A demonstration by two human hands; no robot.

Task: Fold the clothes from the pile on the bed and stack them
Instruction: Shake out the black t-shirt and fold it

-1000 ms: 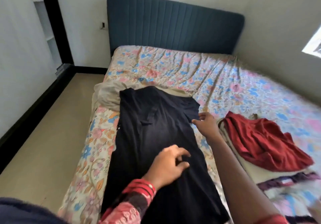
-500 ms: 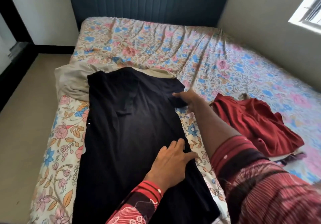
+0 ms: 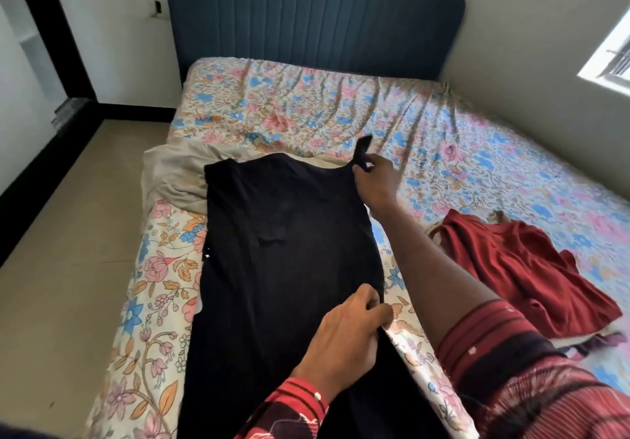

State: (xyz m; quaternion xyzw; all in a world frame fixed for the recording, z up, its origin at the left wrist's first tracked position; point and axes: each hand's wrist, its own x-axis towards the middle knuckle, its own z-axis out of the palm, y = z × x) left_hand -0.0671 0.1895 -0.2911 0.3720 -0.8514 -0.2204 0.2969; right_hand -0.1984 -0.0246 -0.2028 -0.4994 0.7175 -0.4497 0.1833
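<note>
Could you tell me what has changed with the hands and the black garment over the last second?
The right hand now pinches and lifts the black garment's far right corner; the left hand, flat before, now grips its right edge. The crumpled red garment and beige cloth stayed put.

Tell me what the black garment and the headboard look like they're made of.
Black garment: thin, soft, matte fabric, probably a knit; it lies limp and lifts easily at the pinched corner. Headboard: dark blue upholstery, seemingly padded cloth, with stitched vertical channels.

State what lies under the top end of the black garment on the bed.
A beige cloth shows beyond the black garment, its near part hidden beneath. Below it is the floral bedsheet. Anything else underneath is covered.
</note>
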